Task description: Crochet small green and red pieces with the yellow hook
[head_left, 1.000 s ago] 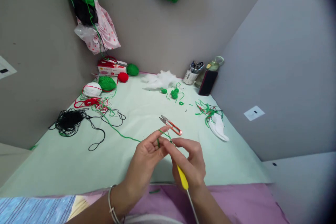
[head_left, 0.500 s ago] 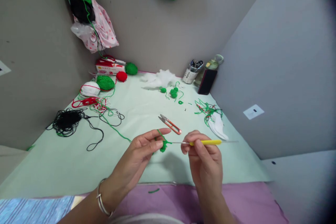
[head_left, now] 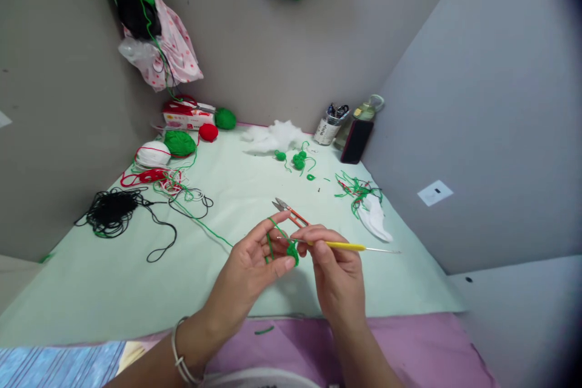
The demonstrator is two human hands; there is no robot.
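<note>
My left hand (head_left: 252,267) pinches a small green crochet piece (head_left: 293,251) between thumb and middle finger, with the forefinger raised and a green strand (head_left: 207,229) looped over it. The strand trails off to my left across the table (head_left: 113,282). My right hand (head_left: 339,279) pinches one hook (head_left: 346,246) by its yellow grip, thumb and forefinger pressed together on it. The hook lies nearly level, with its long axis across me. Its working tip points left into the piece and its bare metal tail sticks out to the right. The piece therefore sits just left of my right hand, touching my left fingers, and both hands are close together above the table's near edge. One pair of snips (head_left: 291,213) lies just beyond my hands, blades pointing away to the left. Farther off I count two green balls (head_left: 179,142), one red ball (head_left: 208,132), one white ball (head_left: 153,154) and one black tangle (head_left: 107,212). There is one heap of stuffing (head_left: 275,136), with about three little green pieces (head_left: 299,161) near it. One cup (head_left: 328,128) and one phone (head_left: 356,140) stand by the far wall.
</note>
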